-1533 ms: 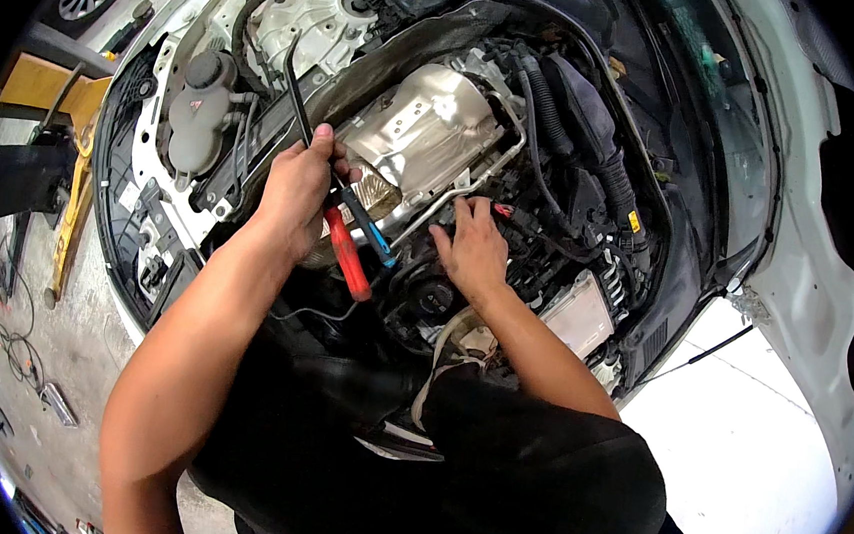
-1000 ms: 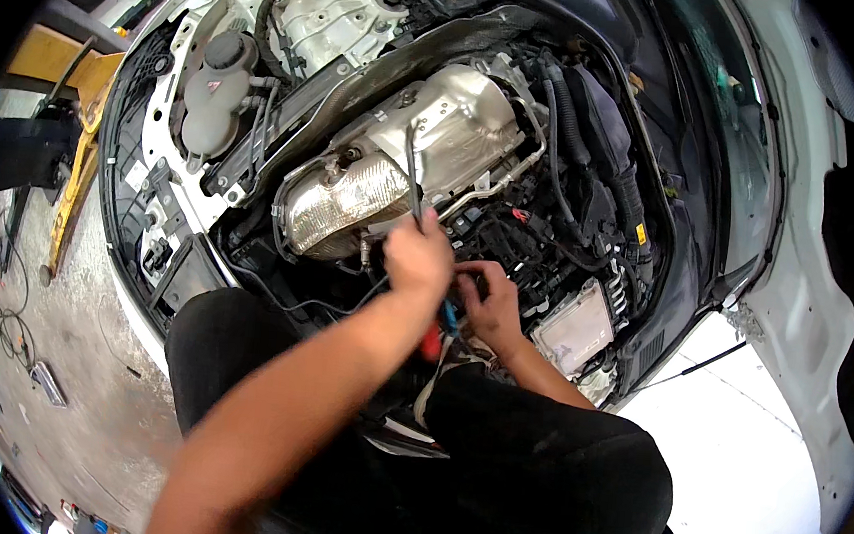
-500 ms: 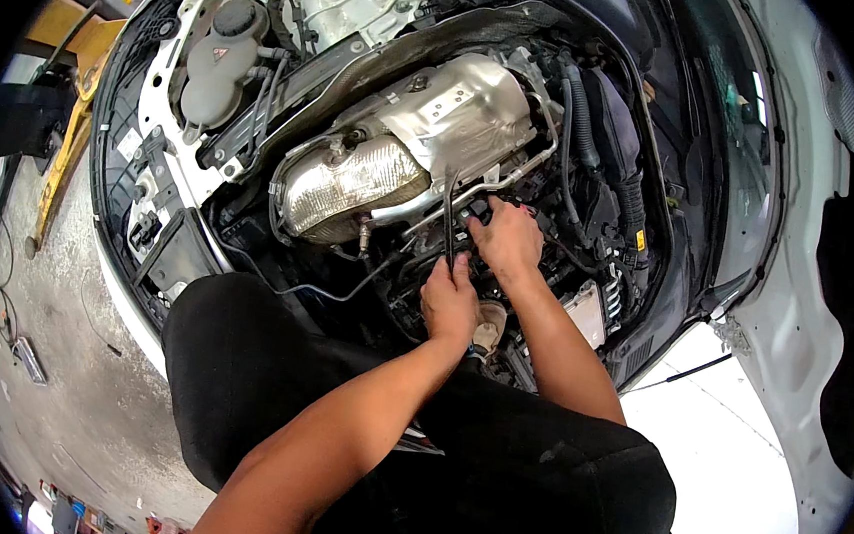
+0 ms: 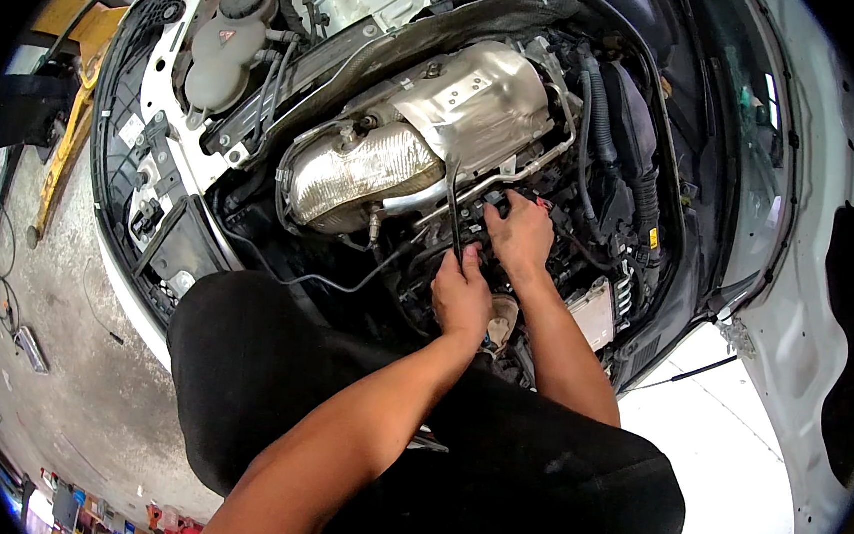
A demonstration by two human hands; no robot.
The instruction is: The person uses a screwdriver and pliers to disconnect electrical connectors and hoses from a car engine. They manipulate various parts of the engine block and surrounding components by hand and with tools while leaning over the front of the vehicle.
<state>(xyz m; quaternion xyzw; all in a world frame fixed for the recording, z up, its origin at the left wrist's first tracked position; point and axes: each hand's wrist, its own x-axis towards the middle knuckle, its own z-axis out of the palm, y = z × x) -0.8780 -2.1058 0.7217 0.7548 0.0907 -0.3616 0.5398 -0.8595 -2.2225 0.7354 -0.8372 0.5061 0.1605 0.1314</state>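
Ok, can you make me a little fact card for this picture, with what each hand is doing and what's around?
Place: a car's open engine bay
Left hand: grips a dark metal bar
Right hand: fingers down among black engine parts; can't tell if it holds anything
Beyond the bar: a shiny silver cover
Far left in the bay: a grey tank
Outside the car: a yellow metal frame

Matte black trousers (image 4: 570,489) cover the legs, rounding out over the knees at the lower left and lower right of the frame, with faint creases on the lower-right leg. The left arm (image 4: 360,417) and right arm (image 4: 573,354) are bare along their visible length; the left grip (image 4: 463,295) and right grip (image 4: 523,236) are bare, too.
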